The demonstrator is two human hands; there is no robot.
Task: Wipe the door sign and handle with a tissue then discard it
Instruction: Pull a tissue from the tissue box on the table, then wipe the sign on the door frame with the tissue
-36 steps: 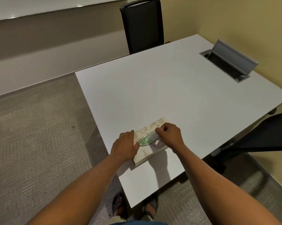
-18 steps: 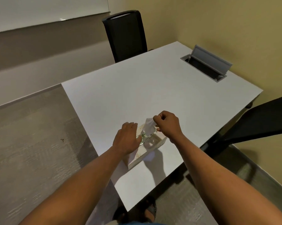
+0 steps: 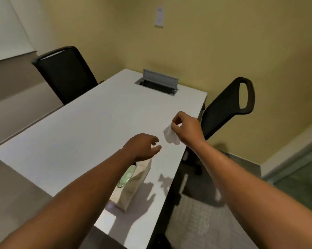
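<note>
Head camera: tissue pulled free, wiping not yet begun

Head view, looking down over two bare forearms at a white tabletop (image 3: 90, 133). Nearest, a patterned tissue box (image 3: 133, 184) with an oval green-rimmed opening lies close to the tabletop's near right edge. Just above it the left hand (image 3: 142, 146) hovers with relaxed, loosely parted fingers, holding nothing; half a second ago it rested on the box to steady it. To its right and a little higher, the right hand (image 3: 185, 130) pinches a small white tissue (image 3: 170, 136) between thumb and fingers, the tissue hanging below the hand over the tabletop's right edge. A moment ago that tissue was only partly out of the box; now it is fully clear, and the view has swung rightward.

Farther off, an open grey cable hatch (image 3: 158, 83) is set into the tabletop's far end. One black office chair (image 3: 65, 74) stands behind the tabletop at left, another (image 3: 227, 106) at right. A pale wall plate (image 3: 159, 17) sits high on the yellow wall.

Neither door, sign, handle nor bin is visible. My reading: the tissue is ready, and the wiping and discarding remain.
</note>
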